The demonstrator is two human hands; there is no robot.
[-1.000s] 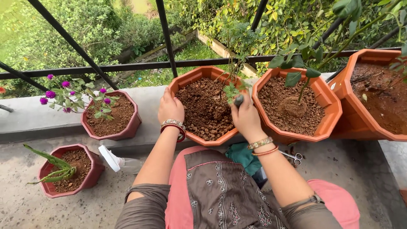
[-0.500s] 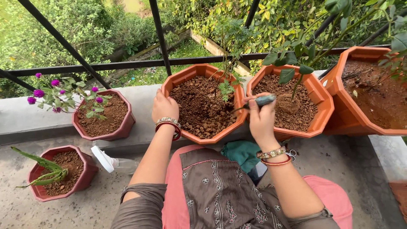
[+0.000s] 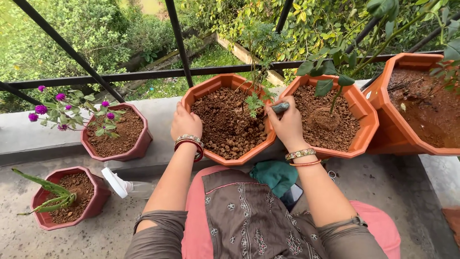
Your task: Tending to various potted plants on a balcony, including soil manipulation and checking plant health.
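An orange pot (image 3: 206,88) full of brown crumbly soil stands on the grey ledge in front of me, with a thin-stemmed small-leaved plant (image 3: 253,100) in its right half. My left hand (image 3: 185,122) rests on the pot's left rim, fingers curled over the edge. My right hand (image 3: 286,125) is at the pot's right rim, closed around a grey-green tool handle (image 3: 280,107) whose working end points down into the soil near the plant's stem.
A second orange pot (image 3: 357,103) with a leafy stem stands right, a third (image 3: 407,62) further right. Two maroon pots, one with purple flowers (image 3: 143,139), one with an aloe (image 3: 98,192), sit left. A spray bottle (image 3: 120,184), green cloth (image 3: 275,175), black railing (image 3: 143,74).
My right hand lifted the tool up toward the neighbouring pot half a second ago, then brought it back down into the middle pot's soil. My left hand stayed on the rim.
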